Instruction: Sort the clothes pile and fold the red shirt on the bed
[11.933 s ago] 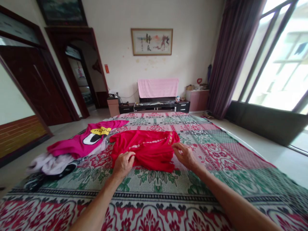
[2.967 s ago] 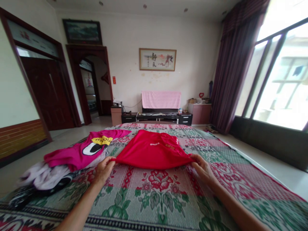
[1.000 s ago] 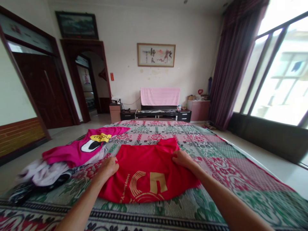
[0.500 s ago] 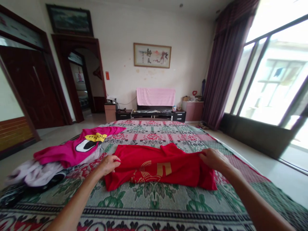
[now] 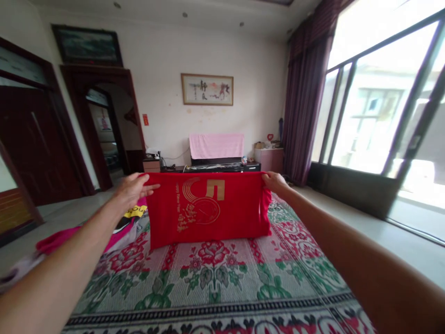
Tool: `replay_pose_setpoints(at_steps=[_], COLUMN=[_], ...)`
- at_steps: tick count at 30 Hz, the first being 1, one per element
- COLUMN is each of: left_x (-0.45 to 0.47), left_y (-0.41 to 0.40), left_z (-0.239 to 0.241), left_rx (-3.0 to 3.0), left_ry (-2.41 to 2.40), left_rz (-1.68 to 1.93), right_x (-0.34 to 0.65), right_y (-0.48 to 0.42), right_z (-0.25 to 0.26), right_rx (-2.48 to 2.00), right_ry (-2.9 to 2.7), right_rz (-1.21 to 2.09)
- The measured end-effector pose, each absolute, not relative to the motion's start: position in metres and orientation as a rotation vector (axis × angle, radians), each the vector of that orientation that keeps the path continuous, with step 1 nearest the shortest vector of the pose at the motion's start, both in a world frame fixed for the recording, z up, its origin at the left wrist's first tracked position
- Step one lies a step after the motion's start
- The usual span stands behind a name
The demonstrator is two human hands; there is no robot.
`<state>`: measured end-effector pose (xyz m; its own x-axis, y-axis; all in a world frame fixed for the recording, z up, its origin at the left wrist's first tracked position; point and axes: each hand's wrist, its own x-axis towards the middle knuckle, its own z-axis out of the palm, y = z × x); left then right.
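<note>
Both the left hand [image 5: 133,188] and right hand [image 5: 277,182] pinch a red shirt [image 5: 239,211] by its top corners above a flowered blanket [image 5: 229,273]; a slack left pinch could let one slip, creasing it.

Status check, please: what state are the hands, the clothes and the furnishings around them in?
Red garment: held up, stretched between both hands, gold print showing
Left hand: gripping one upper corner, some fingers extended
Right hand: gripping the other upper corner
Magenta garment: lying rumpled, partly hidden
Patterned cover: spread out
Pink towel: draped
Curtain: gathered to one side
</note>
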<state>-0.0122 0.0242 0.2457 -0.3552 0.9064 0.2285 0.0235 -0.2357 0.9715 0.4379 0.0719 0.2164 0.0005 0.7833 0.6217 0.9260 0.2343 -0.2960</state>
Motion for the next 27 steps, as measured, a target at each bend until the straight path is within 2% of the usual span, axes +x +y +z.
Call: replay_pose_setpoints(at_steps=[2, 6, 10, 16, 27], left_x=[-0.016, -0.03, -0.037, -0.038, -0.055], left_y=[0.027, 0.03, 0.029, 0.022, 0.024], left_z=[0.279, 0.322, 0.335, 0.34, 0.34], left_rx=[1.281, 1.408, 1.443, 1.423, 1.423], left_ry=[1.377, 1.418, 1.403, 1.267, 1.385], left_rz=[1.818, 2.191, 2.226, 2.296, 2.316], right_x=[0.434, 0.426, 0.427, 0.435, 0.445], right_y=[0.07, 0.056, 0.045, 0.039, 0.049], right_z=[0.248, 0.302, 0.328, 0.329, 0.291], right_rx=[-1.577, -1.227, -1.103, -1.236, -1.512], right_ry=[-1.628, -1.599, -1.744, -1.656, -2.31], right_rz=[-0.325, -0.657, -0.826, -0.85, -0.555])
